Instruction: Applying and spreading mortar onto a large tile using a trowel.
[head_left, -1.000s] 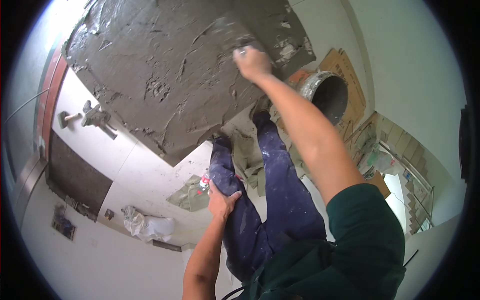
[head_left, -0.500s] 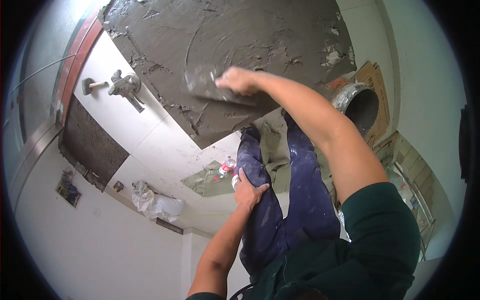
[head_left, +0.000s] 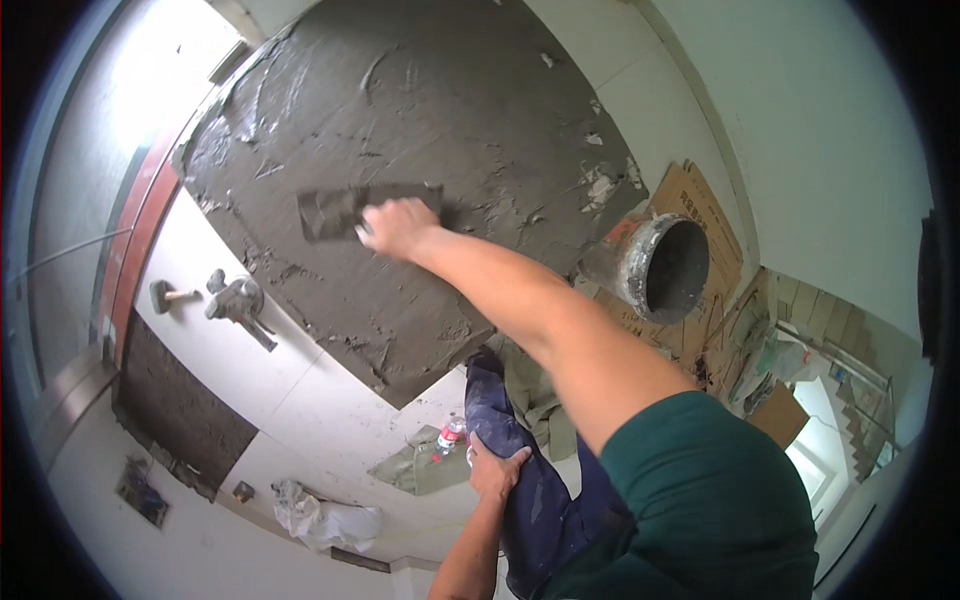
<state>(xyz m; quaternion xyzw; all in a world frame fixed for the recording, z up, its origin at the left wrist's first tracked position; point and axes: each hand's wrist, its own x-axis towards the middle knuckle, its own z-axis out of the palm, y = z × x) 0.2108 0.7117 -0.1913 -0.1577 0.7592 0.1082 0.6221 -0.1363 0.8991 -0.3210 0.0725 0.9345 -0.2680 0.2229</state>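
Observation:
My right hand (head_left: 398, 228) grips the handle of a flat rectangular plastering trowel (head_left: 325, 215), its blade lying on a broad bed of wet grey mortar (head_left: 470, 130). The handle is mostly covered by my fingers. Curved trowel marks and rough ridges cross the mortar. My left hand (head_left: 495, 468) rests over my bent left knee, thumb spread from the fingers and no tool visible in it; some fingertips are hidden behind the leg. Close by that knee stands a clear plastic bottle with a red label (head_left: 449, 436).
A mortar-crusted bucket (head_left: 612, 258) lies tipped on its side by cardboard (head_left: 725, 245) at the right. On white tiles (head_left: 285, 360) at left are a short-handled mallet (head_left: 168, 296) and a mortar-caked tool (head_left: 240, 305). A white bag (head_left: 335, 522) lies near the lower wall.
My right hand has swept the trowel leftward across the mortar, its arm reaching further out. The view has shifted, showing more of the right side. My left hand stays on the knee.

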